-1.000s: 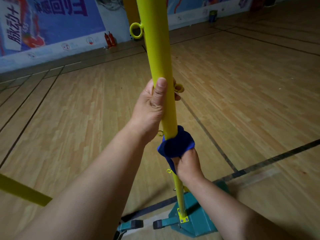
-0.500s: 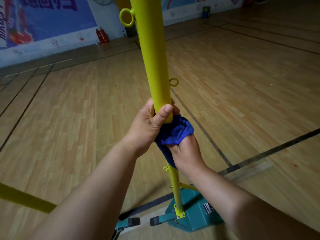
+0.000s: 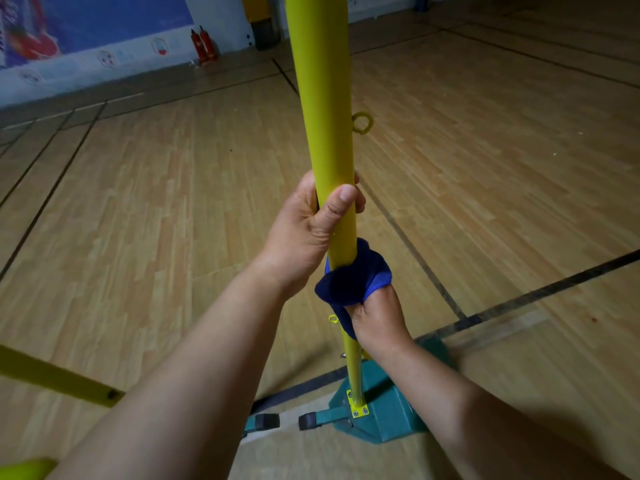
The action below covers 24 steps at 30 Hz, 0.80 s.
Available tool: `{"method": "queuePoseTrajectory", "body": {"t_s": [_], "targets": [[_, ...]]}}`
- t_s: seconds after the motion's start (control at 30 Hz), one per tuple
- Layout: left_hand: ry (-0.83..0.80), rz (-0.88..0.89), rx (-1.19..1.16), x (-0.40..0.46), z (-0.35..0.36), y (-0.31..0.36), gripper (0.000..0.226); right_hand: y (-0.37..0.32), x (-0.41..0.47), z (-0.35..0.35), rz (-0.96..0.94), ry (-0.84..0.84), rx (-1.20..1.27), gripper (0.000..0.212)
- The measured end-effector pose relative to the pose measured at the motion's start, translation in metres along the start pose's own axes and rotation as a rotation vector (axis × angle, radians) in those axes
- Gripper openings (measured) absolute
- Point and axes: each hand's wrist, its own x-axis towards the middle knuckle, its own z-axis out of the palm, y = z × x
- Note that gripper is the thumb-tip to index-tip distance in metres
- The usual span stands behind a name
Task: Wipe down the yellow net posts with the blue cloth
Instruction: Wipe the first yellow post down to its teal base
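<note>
A yellow net post (image 3: 322,98) stands upright in front of me on a green base (image 3: 388,410). My left hand (image 3: 311,230) grips the post at mid-height, thumb across its front. Just below it, my right hand (image 3: 377,320) holds the blue cloth (image 3: 353,275) wrapped around the post. The cloth hides my right fingers. A small yellow ring (image 3: 362,123) sticks out of the post's right side above my hands.
Another yellow bar (image 3: 59,379) lies across the lower left. The base's black-tipped feet (image 3: 287,420) jut toward me. Wooden court floor with dark lines spreads all around. Two red fire extinguishers (image 3: 202,46) stand by the far wall.
Half a second ago my hands were pressed together on the post; the right hand with the cloth has since slid down a little, leaving a gap below the left hand.
</note>
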Motion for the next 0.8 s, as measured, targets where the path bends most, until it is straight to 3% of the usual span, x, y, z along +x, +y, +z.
{"method": "queuePoseTrajectory", "body": {"t_s": [0.1, 0.23, 0.4, 0.5, 0.8], "targets": [[0.001, 0.007, -0.009, 0.001, 0.0, 0.0, 0.033, -0.003, 0.003, 0.001, 0.154, 0.007, 0.173, 0.042], [-0.011, 0.008, -0.024, 0.001, 0.001, 0.0, 0.053, -0.011, 0.004, 0.002, 0.068, -0.067, 0.213, 0.031], [0.001, 0.012, -0.049, 0.001, 0.003, 0.0, 0.06, -0.026, 0.01, 0.006, -0.24, 0.0, -0.079, 0.034], [0.014, 0.011, -0.046, 0.001, 0.003, -0.002, 0.054, -0.034, 0.013, 0.005, -0.261, 0.067, -0.197, 0.05], [0.074, 0.049, -0.037, 0.002, 0.006, -0.012, 0.048, 0.004, 0.017, -0.011, -0.252, 0.008, -0.269, 0.051]]}}
